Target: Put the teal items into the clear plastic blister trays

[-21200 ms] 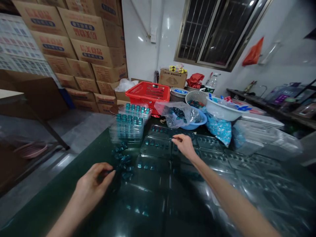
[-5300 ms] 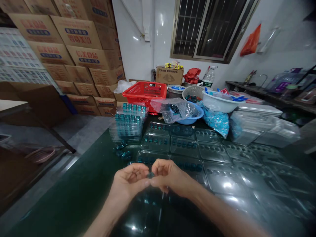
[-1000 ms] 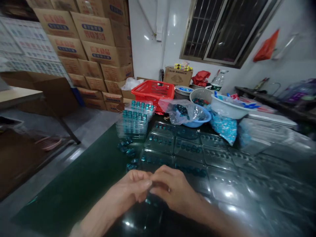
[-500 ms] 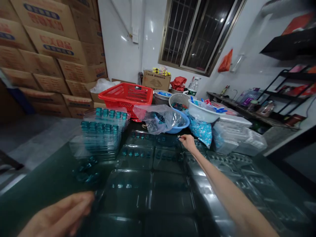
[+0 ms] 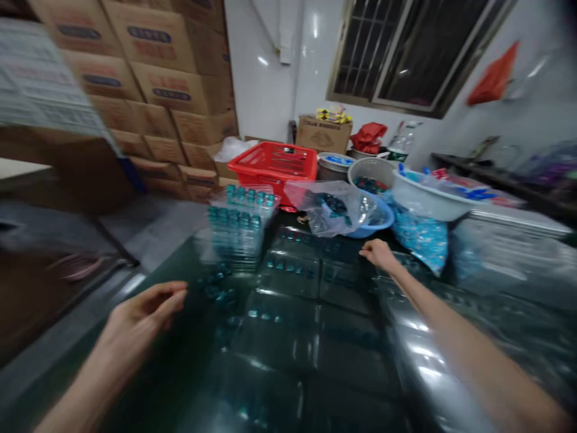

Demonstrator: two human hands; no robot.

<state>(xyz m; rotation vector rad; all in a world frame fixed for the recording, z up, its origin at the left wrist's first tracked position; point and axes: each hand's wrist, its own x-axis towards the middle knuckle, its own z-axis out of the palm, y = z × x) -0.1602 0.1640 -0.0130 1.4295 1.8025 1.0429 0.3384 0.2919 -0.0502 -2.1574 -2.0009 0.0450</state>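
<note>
My left hand (image 5: 146, 316) hovers over the table's left side, thumb and forefinger pinched together. Whatever lies between its fingertips does not show. To its right lie loose teal glossy pieces (image 5: 220, 294), small and blurred. My right hand (image 5: 379, 254) reaches to the far rows of clear plastic trays (image 5: 288, 331), its fingers pinched low over them; anything in the pinch is too small to make out. Several trays hold teal pieces in a row of hollows (image 5: 291, 269). At the back left rises a stack of filled clear trays (image 5: 237, 234).
Behind the trays stand a red plastic basket (image 5: 274, 165), a blue basin (image 5: 376, 222) with a clear bag (image 5: 333, 207), and a white basin (image 5: 428, 198). A blue-patterned bag (image 5: 421, 237) and stacked clear packaging (image 5: 509, 252) are at the right. Cartons (image 5: 166, 90) line the back left wall.
One second ago my hands were together over the near trays. They have parted: the right has reached forward to the far trays, the left has moved left. The view has swung about.
</note>
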